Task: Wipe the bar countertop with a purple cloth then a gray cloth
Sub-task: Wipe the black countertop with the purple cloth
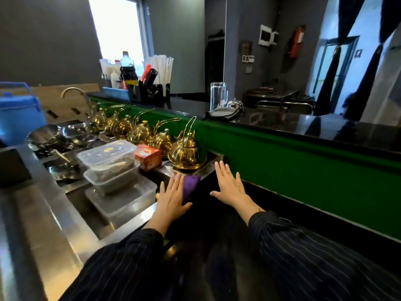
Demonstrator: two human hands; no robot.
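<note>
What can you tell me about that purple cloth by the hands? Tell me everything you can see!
The purple cloth looks soft, in a deep violet colour. It lies on the dark lower counter, just in front of the nearest gold teapot. Only a strip of it shows, because the left hand lies flat over its left part, fingers spread. The right hand rests on the counter beside it, apart from the cloth. The strip looks bunched rather than spread out, but the picture is blurry.
</note>
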